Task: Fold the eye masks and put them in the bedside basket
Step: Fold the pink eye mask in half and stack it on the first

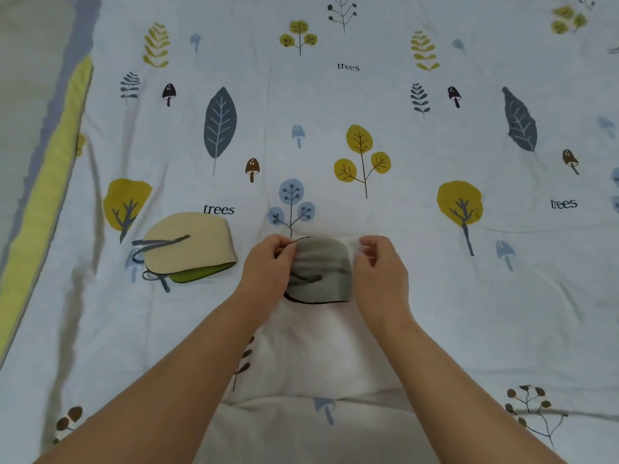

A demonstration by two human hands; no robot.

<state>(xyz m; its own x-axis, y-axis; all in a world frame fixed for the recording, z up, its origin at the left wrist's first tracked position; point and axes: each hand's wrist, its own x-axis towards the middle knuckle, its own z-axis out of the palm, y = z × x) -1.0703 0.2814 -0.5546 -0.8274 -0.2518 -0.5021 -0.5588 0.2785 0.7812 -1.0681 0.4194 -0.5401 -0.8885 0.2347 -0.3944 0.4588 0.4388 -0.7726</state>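
A grey eye mask (321, 269) lies folded in half on the bed, with a dark edge trim and its strap across it. My left hand (268, 267) pinches the mask's upper left edge. My right hand (380, 266) hovers at the mask's right edge with its fingers curled and apart, holding nothing that I can see. To the left lies a beige eye mask (189, 246), folded, with a green underside showing and grey straps trailing to its left. No basket is in view.
A white bedspread (418, 279) printed with trees, leaves and mushrooms covers the whole surface. Its yellow and grey border (43, 182) runs along the left edge, with a pale floor beyond.
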